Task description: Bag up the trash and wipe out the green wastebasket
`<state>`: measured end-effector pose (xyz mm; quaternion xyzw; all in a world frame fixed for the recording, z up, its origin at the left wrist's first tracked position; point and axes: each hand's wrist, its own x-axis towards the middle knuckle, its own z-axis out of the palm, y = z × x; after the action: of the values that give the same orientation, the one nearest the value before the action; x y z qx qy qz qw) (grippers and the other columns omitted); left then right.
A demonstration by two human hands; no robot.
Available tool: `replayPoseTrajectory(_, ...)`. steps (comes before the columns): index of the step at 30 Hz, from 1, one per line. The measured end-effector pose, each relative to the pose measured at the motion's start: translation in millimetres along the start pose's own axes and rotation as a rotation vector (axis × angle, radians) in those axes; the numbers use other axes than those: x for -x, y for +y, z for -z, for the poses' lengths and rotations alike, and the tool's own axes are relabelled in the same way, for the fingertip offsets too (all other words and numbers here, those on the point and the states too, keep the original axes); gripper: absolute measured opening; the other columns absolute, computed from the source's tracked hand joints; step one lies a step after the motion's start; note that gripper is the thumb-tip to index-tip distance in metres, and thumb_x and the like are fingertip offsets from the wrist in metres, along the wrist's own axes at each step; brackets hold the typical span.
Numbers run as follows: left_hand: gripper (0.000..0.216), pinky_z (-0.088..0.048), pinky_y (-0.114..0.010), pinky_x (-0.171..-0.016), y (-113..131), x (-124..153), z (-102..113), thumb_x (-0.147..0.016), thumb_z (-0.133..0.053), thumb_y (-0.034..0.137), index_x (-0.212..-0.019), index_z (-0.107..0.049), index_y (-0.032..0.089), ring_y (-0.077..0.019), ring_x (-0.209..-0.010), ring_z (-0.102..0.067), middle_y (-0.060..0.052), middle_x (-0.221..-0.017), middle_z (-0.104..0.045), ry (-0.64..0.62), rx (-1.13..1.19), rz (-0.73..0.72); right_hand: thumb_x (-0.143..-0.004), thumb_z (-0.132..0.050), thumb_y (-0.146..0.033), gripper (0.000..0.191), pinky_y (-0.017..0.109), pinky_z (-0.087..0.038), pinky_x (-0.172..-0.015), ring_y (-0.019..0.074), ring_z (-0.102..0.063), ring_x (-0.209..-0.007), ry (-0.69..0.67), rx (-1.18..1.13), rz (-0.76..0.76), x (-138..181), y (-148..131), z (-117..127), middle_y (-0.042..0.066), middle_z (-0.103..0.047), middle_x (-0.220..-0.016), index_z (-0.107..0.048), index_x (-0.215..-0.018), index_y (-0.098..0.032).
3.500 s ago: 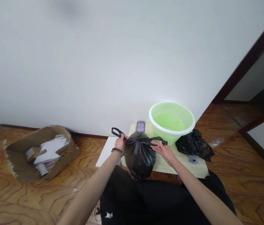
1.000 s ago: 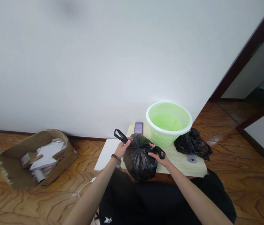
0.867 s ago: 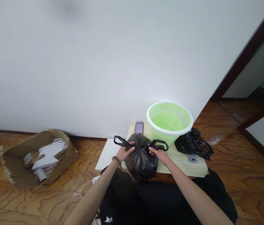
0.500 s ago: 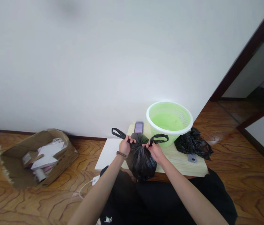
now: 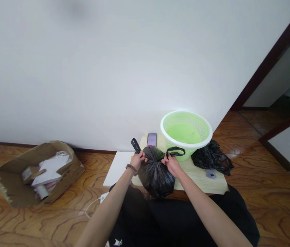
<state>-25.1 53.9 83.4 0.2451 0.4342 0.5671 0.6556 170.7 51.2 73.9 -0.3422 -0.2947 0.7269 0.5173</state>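
From the head camera, both hands were closed tight on the black trash bag (image 5: 156, 172). The left hand (image 5: 137, 160) pinched the left handle (image 5: 135, 145) close to the bag's bunched top. The right hand (image 5: 172, 165) pinched the right handle (image 5: 176, 151) the same way.

Half a second before, the left handle lay stretched out to the side. Now it stood up short and straight, and both hands sat closer in against the bag's top. So the top looked pulled more tightly shut, with the two handles not yet joined together.

The bag sat at the near edge of the small table (image 5: 204, 182), just in front of the person's lap. Behind it lay a phone (image 5: 152, 139). A green basket (image 5: 210, 132) stood near the right hand, beside a crumpled black bag (image 5: 212, 157). A cardboard box (image 5: 66, 169) stood well off to the left on the floor.
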Motion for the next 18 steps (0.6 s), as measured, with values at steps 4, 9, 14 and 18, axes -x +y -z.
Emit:
replayPoseTrajectory(4,0.017,-0.04,-0.023,-0.058,17,2,-8,-0.075,-0.063,0.028,-0.065,-0.062,0.014,-0.0148,-0.058,-0.057,-0.004,-0.06,-0.061,-0.015,-0.316,-0.12,-0.071,-0.061,-0.034,0.015,0.031,-0.044,-0.069,0.0185,-0.058,-0.081,-0.12,-0.008,-0.085,9,-11,4,0.003,-0.062,-0.077,-0.058,-0.076,-0.02)
replayPoseTrajectory(9,0.015,-0.038,-0.023,-0.048,38,9,0,-0.059,-0.073,0.014,-0.073,-0.068,0.013,-0.0137,-0.048,-0.052,-0.004,-0.062,-0.065,-0.127,-0.645,-0.017,-0.057,-0.068,-0.016,0.036,0.033,-0.039,-0.089,0.0201,-0.053,-0.105,-0.143,0.254,0.042,15,-4,23,0.003,-0.062,-0.108,-0.062,-0.092,-0.023)
replayPoseTrajectory(14,0.044,-0.047,-0.026,-0.055,33,17,21,-0.05,-0.072,-0.002,-0.091,-0.069,0.015,-0.0161,-0.056,-0.06,-0.008,-0.077,-0.068,-0.203,-0.51,0.064,-0.063,-0.069,-0.031,0.016,0.031,-0.044,-0.064,0.0181,-0.057,-0.068,-0.025,0.605,0.084,17,10,44,0.002,-0.064,-0.071,-0.064,-0.072,-0.018)
replayPoseTrajectory(18,0.026,-0.044,-0.023,-0.047,27,15,20,-0.056,-0.07,0.002,-0.079,-0.071,0.014,-0.0129,-0.047,-0.055,-0.004,-0.063,-0.066,-0.154,-0.519,0.014,-0.066,-0.068,-0.04,0.023,0.026,-0.037,-0.047,0.0135,-0.049,-0.048,-0.131,0.661,0.021,21,11,43,0.0,-0.059,-0.055,-0.064,-0.067,-0.017)
